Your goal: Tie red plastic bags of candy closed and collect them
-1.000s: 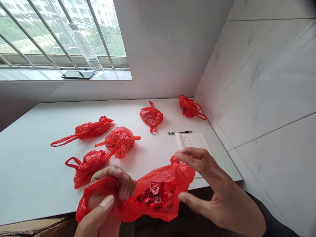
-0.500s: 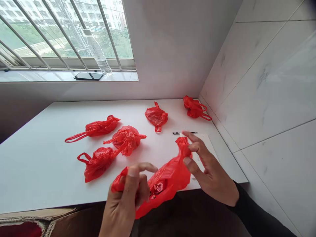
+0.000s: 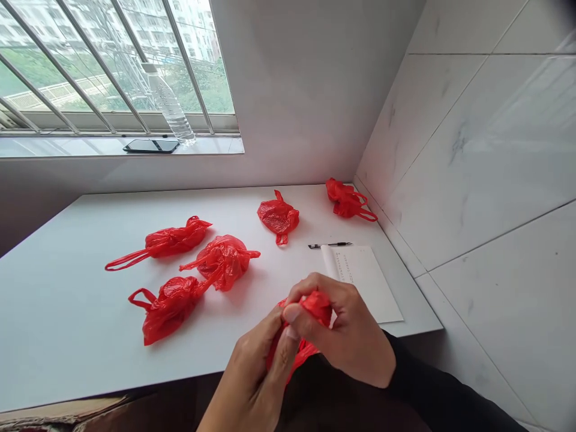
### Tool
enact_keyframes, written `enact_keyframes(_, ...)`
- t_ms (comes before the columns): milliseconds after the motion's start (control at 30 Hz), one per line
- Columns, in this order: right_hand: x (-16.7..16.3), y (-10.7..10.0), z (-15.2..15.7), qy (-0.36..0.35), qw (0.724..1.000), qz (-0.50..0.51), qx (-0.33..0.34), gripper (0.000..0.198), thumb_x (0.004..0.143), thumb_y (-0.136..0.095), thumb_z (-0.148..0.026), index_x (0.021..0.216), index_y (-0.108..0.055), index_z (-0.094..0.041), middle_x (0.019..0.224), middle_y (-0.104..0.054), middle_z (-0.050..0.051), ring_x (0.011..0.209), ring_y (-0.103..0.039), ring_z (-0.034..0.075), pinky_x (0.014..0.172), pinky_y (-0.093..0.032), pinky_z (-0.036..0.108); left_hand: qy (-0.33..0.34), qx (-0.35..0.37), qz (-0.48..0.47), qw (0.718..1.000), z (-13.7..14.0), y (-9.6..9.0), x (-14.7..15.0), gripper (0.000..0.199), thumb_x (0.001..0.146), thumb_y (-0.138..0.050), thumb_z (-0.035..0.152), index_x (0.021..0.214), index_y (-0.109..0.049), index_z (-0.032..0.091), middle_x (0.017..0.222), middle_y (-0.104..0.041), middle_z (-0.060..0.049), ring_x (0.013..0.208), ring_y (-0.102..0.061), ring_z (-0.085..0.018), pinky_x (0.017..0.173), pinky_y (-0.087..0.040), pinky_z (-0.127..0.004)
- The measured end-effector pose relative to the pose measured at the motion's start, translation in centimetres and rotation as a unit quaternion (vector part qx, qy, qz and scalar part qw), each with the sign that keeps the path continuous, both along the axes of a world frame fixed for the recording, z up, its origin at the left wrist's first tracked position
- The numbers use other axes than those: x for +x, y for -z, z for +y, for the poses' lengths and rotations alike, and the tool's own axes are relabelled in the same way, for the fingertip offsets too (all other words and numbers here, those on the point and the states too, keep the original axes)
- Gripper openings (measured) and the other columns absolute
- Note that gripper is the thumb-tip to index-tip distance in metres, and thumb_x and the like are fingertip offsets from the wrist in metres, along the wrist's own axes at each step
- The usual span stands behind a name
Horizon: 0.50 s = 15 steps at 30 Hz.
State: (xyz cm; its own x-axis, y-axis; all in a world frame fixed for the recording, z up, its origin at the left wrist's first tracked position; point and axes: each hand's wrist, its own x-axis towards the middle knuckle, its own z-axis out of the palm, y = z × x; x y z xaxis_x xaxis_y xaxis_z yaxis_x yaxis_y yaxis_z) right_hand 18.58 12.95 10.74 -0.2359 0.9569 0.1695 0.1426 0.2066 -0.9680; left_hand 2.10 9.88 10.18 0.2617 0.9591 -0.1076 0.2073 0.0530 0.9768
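Note:
Both hands are together at the table's front edge, closed around a bunched red plastic bag [image 3: 318, 305]. My left hand [image 3: 258, 366] grips it from the left, its thumb pressed against the plastic. From the right, my right hand [image 3: 346, 330] pinches the gathered plastic, its thumb and forefinger meeting near the left fingertips. Most of the bag, and whatever is inside it, is hidden by the hands. Just behind my right hand lies a white notebook [image 3: 373, 282] with handwritten marks, and a black pen [image 3: 330, 245] rests along its top edge.
Several knotted red bags are spread over the white table [image 3: 81, 300]: three on the left, including a front one [image 3: 168, 309], one at the back middle [image 3: 278, 217], one in the corner [image 3: 346, 199]. A water bottle [image 3: 168, 105] and phone [image 3: 150, 146] sit on the windowsill.
My hands have come together, and the stretched-out bag is now bunched between them. My right fingers have closed on it. The view has shifted slightly, leaving the notebook more visible.

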Motion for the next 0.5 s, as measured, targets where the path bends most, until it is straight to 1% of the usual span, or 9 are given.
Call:
enact_keyframes(67, 0.7, -0.1, 0.2, 0.021, 0.999, 0.018, -0.039, 0.014, 0.097, -0.064, -0.037, 0.091, -0.063, -0.024, 0.08, -0.063, -0.003, 0.069, -0.057, 0.011, 0.067, -0.046, 0.025, 0.039, -0.01, 0.007, 0.999, 0.4, 0.1, -0.1, 0.029, 0.098, -0.053, 0.046, 0.082, -0.062, 0.023, 0.075, -0.057, 0.001, 0.069, -0.051, -0.014, 0.067, -0.047, -0.021)
enact_keyframes(133, 1.4, -0.2, 0.2, 0.027, 0.997, 0.027, -0.063, 0.018, 0.098, -0.062, -0.043, 0.098, -0.061, -0.024, 0.078, -0.059, -0.003, 0.066, -0.054, 0.011, 0.066, -0.046, 0.026, 0.022, -0.019, -0.008, 1.0, 0.7, 0.4, -0.6, 0.034, 0.099, -0.051, 0.046, 0.076, -0.059, 0.022, 0.073, -0.056, 0.001, 0.068, -0.052, -0.013, 0.068, -0.046, -0.021)
enact_keyframes(200, 1.9, -0.4, 0.0, 0.027, 0.997, 0.031, -0.071, 0.019, 0.1, -0.059, -0.043, 0.103, -0.057, -0.025, 0.075, -0.055, -0.004, 0.064, -0.051, 0.012, 0.066, -0.046, 0.027, -0.019, -0.048, -0.046, 0.998, 0.8, 0.8, -0.9, 0.033, 0.101, -0.047, 0.048, 0.086, -0.062, 0.023, 0.069, -0.056, 0.001, 0.069, -0.055, -0.014, 0.071, -0.048, -0.023)
enact_keyframes(233, 2.0, -0.6, -0.1, 0.029, 0.997, 0.033, -0.065, 0.018, 0.101, -0.056, -0.043, 0.102, -0.055, -0.025, 0.075, -0.053, -0.005, 0.064, -0.05, 0.012, 0.066, -0.047, 0.027, -0.042, -0.065, -0.06, 0.995, 0.8, 1.0, -0.8, 0.032, 0.101, -0.046, 0.05, 0.095, -0.063, 0.023, 0.065, -0.053, 0.003, 0.065, -0.054, -0.014, 0.068, -0.048, -0.024)
enact_keyframes(300, 1.9, -0.9, -0.4, 0.018, 0.999, 0.023, -0.019, 0.019, 0.105, -0.049, -0.04, 0.094, -0.054, -0.024, 0.08, -0.054, -0.002, 0.072, -0.054, 0.013, 0.072, -0.049, 0.029, -0.079, -0.077, -0.053, 0.992, 0.5, 1.3, -0.2, 0.032, 0.099, -0.049, 0.051, 0.114, -0.06, 0.025, 0.061, -0.047, 0.005, 0.058, -0.048, -0.014, 0.061, -0.047, -0.024)
enact_keyframes(367, 1.5, -1.3, -0.7, -0.006, 0.997, -0.029, 0.072, 0.022, 0.106, -0.046, -0.034, 0.093, -0.061, -0.023, 0.096, -0.059, 0.002, 0.094, -0.058, 0.016, 0.092, -0.05, 0.034, -0.08, -0.04, -0.007, 0.996, 0.0, 1.7, 0.8, 0.037, 0.091, -0.063, 0.046, 0.123, -0.057, 0.027, 0.069, -0.052, 0.004, 0.061, -0.05, -0.015, 0.063, -0.049, -0.025)
enact_keyframes(400, 1.2, -1.4, -0.8, -0.018, 0.99, -0.072, 0.124, 0.022, 0.105, -0.047, -0.031, 0.096, -0.065, -0.023, 0.109, -0.06, 0.005, 0.109, -0.057, 0.019, 0.105, -0.044, 0.038, -0.066, -0.009, 0.02, 0.998, -0.3, 2.0, 1.4, 0.04, 0.086, -0.069, 0.043, 0.121, -0.059, 0.028, 0.076, -0.057, 0.002, 0.068, -0.054, -0.016, 0.07, -0.052, -0.028)
enact_keyframes(433, 1.0, -1.5, -0.9, -0.031, 0.977, -0.12, 0.172, 0.02, 0.104, -0.05, -0.029, 0.102, -0.069, -0.024, 0.123, -0.058, 0.006, 0.122, -0.052, 0.021, 0.116, -0.034, 0.044, -0.048, 0.018, 0.04, 0.998, -0.5, 2.3, 2.0, 0.039, 0.081, -0.074, 0.039, 0.116, -0.063, 0.028, 0.082, -0.061, 0.0, 0.074, -0.058, -0.019, 0.076, -0.054, -0.031)
enact_keyframes(500, 0.8, -1.7, -0.9, -0.046, 0.95, -0.196, 0.238, 0.019, 0.1, -0.059, -0.032, 0.111, -0.073, -0.026, 0.143, -0.049, 0.007, 0.139, -0.039, 0.026, 0.126, -0.012, 0.051, -0.03, 0.047, 0.055, 0.997, -1.0, 2.8, 2.7, 0.023, 0.078, -0.073, 0.037, 0.098, -0.07, 0.027, 0.086, -0.065, -0.004, 0.082, -0.061, -0.024, 0.077, -0.055, -0.035)
